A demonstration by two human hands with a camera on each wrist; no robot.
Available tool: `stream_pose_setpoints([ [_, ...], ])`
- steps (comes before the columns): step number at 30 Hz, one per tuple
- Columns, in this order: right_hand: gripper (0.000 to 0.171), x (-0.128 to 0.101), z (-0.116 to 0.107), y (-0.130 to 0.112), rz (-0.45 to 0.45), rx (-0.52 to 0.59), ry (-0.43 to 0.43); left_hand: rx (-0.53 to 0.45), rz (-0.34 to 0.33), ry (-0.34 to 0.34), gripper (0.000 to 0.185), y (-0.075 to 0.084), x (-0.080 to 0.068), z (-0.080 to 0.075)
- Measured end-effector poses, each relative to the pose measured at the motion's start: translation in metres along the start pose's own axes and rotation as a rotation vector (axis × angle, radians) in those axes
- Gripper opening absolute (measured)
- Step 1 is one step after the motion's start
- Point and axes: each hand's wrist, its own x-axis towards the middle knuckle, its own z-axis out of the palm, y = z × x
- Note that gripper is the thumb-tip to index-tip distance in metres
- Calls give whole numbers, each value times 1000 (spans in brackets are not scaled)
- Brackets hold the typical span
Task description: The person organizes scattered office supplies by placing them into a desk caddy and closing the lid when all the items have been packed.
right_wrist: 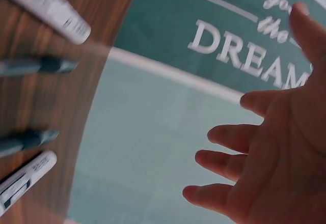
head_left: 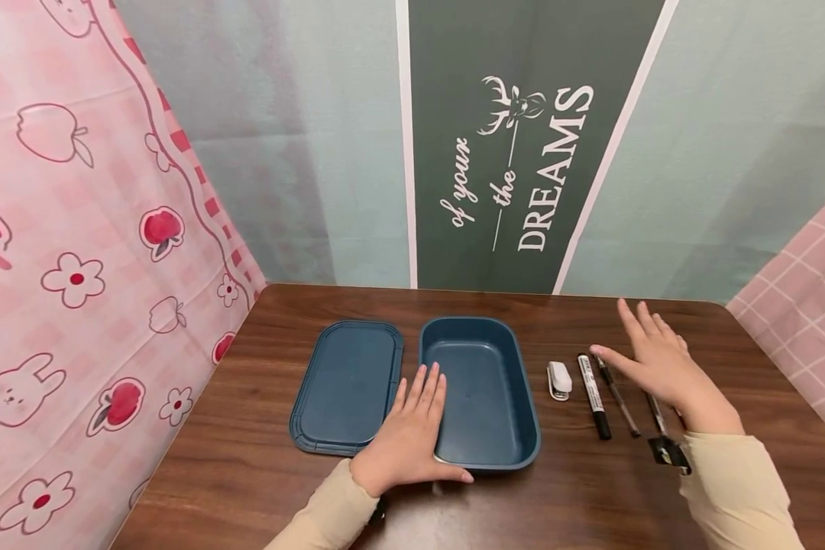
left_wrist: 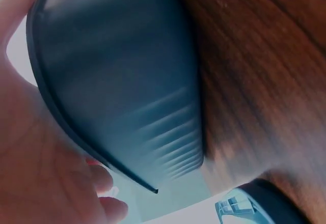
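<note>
A dark blue rectangular container (head_left: 477, 397) stands on the wooden table without its cover. My left hand (head_left: 407, 443) lies over its near left corner, fingers straight and thumb along the near rim. The left wrist view shows the container's outer wall (left_wrist: 117, 71) beside the palm. To the left lies the matching blue lid (head_left: 349, 386). My right hand (head_left: 663, 367) hovers with spread fingers above several pens, holding nothing. Beneath or beside it are a white marker (head_left: 593, 393), a pen (head_left: 619, 397) and another pen (head_left: 657, 416). A second white marker (right_wrist: 25, 180) appears in the right wrist view.
A small white stapler (head_left: 559, 380) sits between the container and the marker. Behind the table (head_left: 199, 466) hangs a green curtain (head_left: 344, 153) with printed words. A pink patterned cloth (head_left: 110, 321) hangs at the left, and pink checked cloth (head_left: 814, 305) at the right.
</note>
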Motion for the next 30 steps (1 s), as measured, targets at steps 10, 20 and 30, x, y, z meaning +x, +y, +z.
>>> stream_pose_setpoints([
  [10,89,-17,2,57,88,-32,-90,-35,-28,-4,124,-1,-4,-1],
  [20,67,-19,8,87,151,-69,-114,-70,-79,-44,120,-11,-11,-3],
  [30,34,-22,25,104,206,-24,-15,-72,-89,-46,122,-11,-11,-3],
])
